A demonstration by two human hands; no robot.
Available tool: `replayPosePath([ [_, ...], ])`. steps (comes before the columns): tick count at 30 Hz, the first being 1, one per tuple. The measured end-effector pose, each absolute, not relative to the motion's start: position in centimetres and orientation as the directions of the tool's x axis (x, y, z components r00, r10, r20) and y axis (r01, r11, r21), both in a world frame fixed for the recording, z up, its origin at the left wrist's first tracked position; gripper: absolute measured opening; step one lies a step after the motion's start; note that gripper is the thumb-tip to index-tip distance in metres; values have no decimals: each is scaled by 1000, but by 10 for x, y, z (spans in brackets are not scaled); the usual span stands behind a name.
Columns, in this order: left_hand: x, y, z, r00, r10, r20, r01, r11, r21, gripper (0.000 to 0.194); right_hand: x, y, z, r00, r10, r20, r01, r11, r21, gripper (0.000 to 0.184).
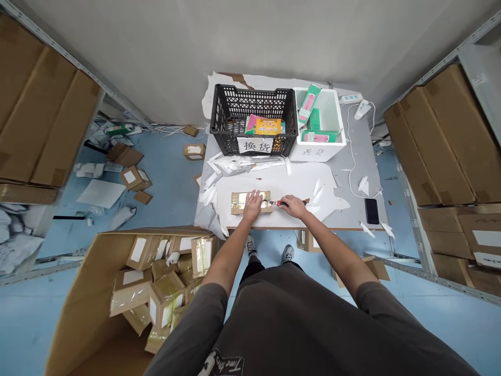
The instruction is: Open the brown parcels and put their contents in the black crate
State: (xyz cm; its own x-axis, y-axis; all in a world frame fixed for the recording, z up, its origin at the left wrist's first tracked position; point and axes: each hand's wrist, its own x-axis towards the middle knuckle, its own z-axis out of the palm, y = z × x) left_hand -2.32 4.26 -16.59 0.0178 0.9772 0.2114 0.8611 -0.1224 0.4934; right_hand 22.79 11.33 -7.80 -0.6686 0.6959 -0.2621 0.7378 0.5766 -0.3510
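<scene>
A small taped cardboard box point(237, 204) lies near the front edge of the table, with a white label on top. My left hand point(253, 204) rests on the box, its fingers stretched over the label and pressing it down. In my right hand point(293, 206) is a red utility knife point(280, 203), gripped with the fingers wrapped round it. The knife's blade points left and meets the right end of the box, where the tape shows. Whether the blade is inside the tape I cannot tell.
Behind the box stand a black plastic crate point(254, 146) and a white foam box point(340, 120) holding green-and-pink packages. Torn white paper strips point(235, 163) litter the table point(354, 172). A phone point(372, 211) lies at right. Below left, a large carton point(84, 308) holds several small parcels.
</scene>
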Motion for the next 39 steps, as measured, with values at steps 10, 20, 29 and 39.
replayPosePath([
  [10, -23, 39, -167, 30, 981, 192, 864, -122, 489, 33, 219, 116, -83, -660, 714, -235, 746, 587, -313, 33],
  [20, -23, 37, -165, 12, 984, 179, 871, -99, 481, 33, 242, 136, -81, -570, 792, -217, 811, 500, -305, 30],
  [29, -22, 39, -168, -7, 984, 179, 851, -89, 518, 46, 237, 104, -86, -646, 726, -237, 748, 538, -390, 30],
  [39, -20, 39, -153, -51, 986, 156, 806, -52, 590, 41, 235, 112, -84, -665, 718, -205, 724, 553, -411, 28],
])
